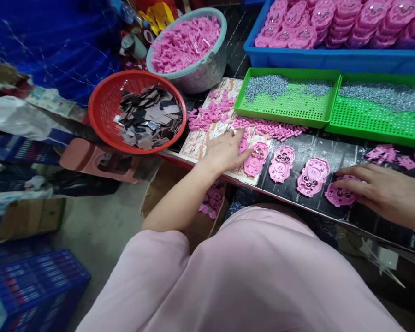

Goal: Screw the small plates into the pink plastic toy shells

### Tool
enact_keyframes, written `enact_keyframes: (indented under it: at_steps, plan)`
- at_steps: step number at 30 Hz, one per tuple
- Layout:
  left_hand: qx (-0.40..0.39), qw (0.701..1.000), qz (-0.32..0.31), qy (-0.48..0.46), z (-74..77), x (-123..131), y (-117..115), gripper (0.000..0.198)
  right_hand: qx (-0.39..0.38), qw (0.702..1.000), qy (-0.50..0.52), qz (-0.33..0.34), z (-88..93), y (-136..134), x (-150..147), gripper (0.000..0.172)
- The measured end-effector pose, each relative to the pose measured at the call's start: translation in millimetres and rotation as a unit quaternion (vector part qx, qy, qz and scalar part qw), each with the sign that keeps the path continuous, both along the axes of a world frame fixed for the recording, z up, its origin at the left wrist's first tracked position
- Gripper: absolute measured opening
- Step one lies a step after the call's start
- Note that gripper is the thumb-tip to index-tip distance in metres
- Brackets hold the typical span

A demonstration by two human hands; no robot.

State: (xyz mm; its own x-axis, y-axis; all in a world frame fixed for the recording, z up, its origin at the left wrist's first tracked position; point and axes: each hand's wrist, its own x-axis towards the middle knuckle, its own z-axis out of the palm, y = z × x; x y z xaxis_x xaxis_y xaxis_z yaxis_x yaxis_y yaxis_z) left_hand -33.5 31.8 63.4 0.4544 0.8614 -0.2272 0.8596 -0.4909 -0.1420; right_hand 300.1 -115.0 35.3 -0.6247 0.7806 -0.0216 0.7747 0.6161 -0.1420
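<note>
Several pink plastic casings (282, 163) with shiny metal parts lie in a row along the table's front edge. At the left end of this row, my left hand (224, 151) rests with its fingers spread and thumb stretched out. A pink piece (242, 145) shows between that thumb and forefinger, partly hidden; the thumb tip meets the neighbouring casing (256, 159). On the right, my right hand (383, 189) has its fingers bent over the rightmost casing (340, 195), covering part of it. Another casing (313, 176) lies just left of it.
Green trays (287, 117) of small metal parts stand behind the row, before a blue crate (297, 57) of stacked pink casings. Small pink parts (212, 113) lie loose. A red basket (100, 113) holds dark and grey flat pieces; a grey basket (200, 76) holds pink parts.
</note>
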Motion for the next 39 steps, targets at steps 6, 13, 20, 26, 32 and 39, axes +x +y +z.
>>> enact_keyframes:
  at_steps: [6, 13, 20, 26, 32, 39]
  plan:
    - [0.012, 1.000, 0.002, -0.011, -15.0, -12.5, -2.7, 0.064, 0.053, 0.998, 0.003, 0.031, 23.0, 12.3, -9.9, 0.034]
    - [0.026, 0.999, -0.008, -0.027, -20.5, -21.0, -3.4, 0.066, 0.063, 0.996, -0.003, 0.059, 14.5, 69.3, -75.3, 0.033]
    - [0.018, 0.997, -0.021, -0.067, -21.8, -37.0, 0.6, 0.065, -0.012, 0.994, -0.095, 0.062, 7.6, 99.3, -101.5, 0.047]
    - [0.028, 0.996, 0.045, -0.067, -10.8, -59.0, 15.1, 0.067, -0.035, 0.991, -0.117, 0.049, 14.2, 98.9, -106.4, 0.037]
    - [0.065, 0.996, 0.048, -0.045, -22.7, -80.1, 25.4, 0.058, -0.015, 0.992, -0.117, 0.041, 13.2, 90.1, -97.4, 0.036]
    - [0.081, 0.995, 0.029, -0.059, -24.2, -78.4, 20.7, 0.057, -0.024, 0.987, -0.162, -0.004, 16.4, 87.4, -87.6, 0.032]
